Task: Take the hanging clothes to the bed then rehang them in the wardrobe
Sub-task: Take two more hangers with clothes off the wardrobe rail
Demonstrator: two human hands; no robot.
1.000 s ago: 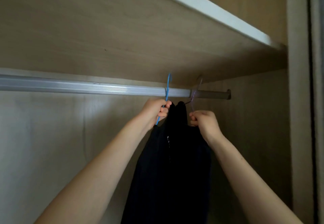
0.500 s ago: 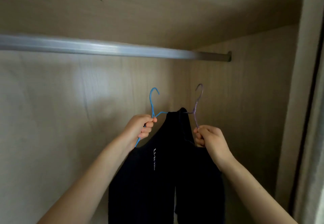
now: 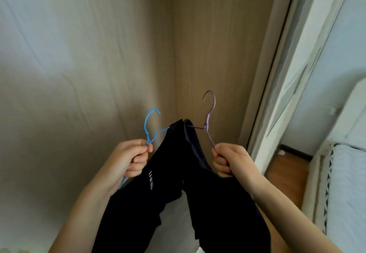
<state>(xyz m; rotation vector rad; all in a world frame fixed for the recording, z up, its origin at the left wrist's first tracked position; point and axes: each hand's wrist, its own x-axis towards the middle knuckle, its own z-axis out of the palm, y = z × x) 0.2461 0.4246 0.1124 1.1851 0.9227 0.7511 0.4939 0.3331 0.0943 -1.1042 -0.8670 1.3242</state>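
Clothes point(image 3: 213, 203), two black garments, hang in the air in front of the wardrobe's back panel point(image 3: 79, 74), each on its own wire hanger and clear of any rail. Furthest left, the left hand point(image 3: 130, 159) is curled tight round the wire of the blue hanger point(image 3: 147, 127) just below its hook, which points up and free. Gripping there likely keeps the hanger from swinging and the garment from sliding off. That garment, marked with white lettering point(image 3: 151, 180), drapes down past the wrist. Beside it, and touching it at the top, hangs the second garment on the purple hanger point(image 3: 208, 122). The right hand point(image 3: 233, 159) is closed round that hanger's sloping wire. It sits about level with the other hand, I judge so that both pieces travel together. Further right stand the wardrobe's door frame point(image 3: 287, 78), a strip of wooden floor point(image 3: 287, 171), and what looks like the bed point(image 3: 348, 183), the likely destination for this carry.
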